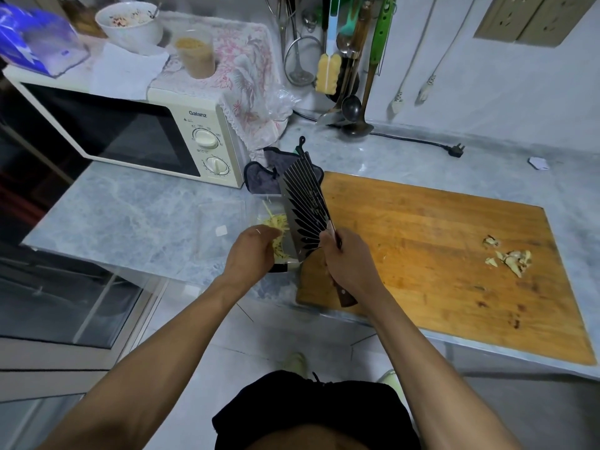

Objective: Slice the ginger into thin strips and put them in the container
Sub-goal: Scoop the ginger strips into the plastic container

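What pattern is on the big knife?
The broad steel cleaver has black feather-like stripes fanning across its blade, seen in the head view.

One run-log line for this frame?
stage: transfer | right hand: holds cleaver | left hand: sweeps ginger strips into container | scraps on board

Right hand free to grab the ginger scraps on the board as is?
Probably not yet. The right hand is shut on the cleaver, tilted over the container. The path across the board to the scraps looks bare, though.
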The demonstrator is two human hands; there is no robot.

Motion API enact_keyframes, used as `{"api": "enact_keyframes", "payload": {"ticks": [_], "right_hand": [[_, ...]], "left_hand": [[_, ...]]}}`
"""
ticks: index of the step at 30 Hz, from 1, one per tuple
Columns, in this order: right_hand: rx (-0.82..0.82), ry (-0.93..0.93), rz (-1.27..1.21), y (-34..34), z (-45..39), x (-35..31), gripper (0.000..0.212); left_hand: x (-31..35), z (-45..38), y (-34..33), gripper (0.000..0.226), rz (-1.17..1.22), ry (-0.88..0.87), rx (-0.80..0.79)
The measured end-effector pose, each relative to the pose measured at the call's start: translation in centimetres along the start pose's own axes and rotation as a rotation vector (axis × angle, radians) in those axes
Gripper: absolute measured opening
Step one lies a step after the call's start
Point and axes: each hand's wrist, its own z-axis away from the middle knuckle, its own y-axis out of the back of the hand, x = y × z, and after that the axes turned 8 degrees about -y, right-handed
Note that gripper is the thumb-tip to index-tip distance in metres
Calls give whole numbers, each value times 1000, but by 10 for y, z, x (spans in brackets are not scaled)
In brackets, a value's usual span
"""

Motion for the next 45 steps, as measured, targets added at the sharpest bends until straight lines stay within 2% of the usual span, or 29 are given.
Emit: {"api": "enact_keyframes", "payload": {"ticks": [4,7,11,14,16,19,22,27,33,37,41,45], "right_hand": [[-38,84,55,3,1,2,42],[-79,151,148,10,3,4,32],[-76,273,435,18,1,2,14],[-54,300,652,19,0,-2,24],[-72,296,729,20,2,-2,35],[-124,268,782,19,4,6,43],[-167,249,820,18,7,15,46],[-115,172,764,17,19,30,46],[126,-99,539,20,28,52,46],[269,-223,547,29,16,68,21],[270,-322,507,31,2,79,18],[204,-359,518,20,-6,84,19]], "left_hand": [[6,-1,4,25,177,137,188],[8,-1,7,17,295,160,282],[18,0,11,19,430,321,443],[23,2,14,25,493,432,583],[22,5,16,33,498,438,628],[16,9,18,30,369,304,575],[12,12,17,24,241,168,444],[12,20,18,27,338,251,464],[14,37,10,28,342,266,367],[26,36,2,23,343,251,338],[38,30,-5,21,340,237,334],[41,28,-5,20,351,232,326]]}}
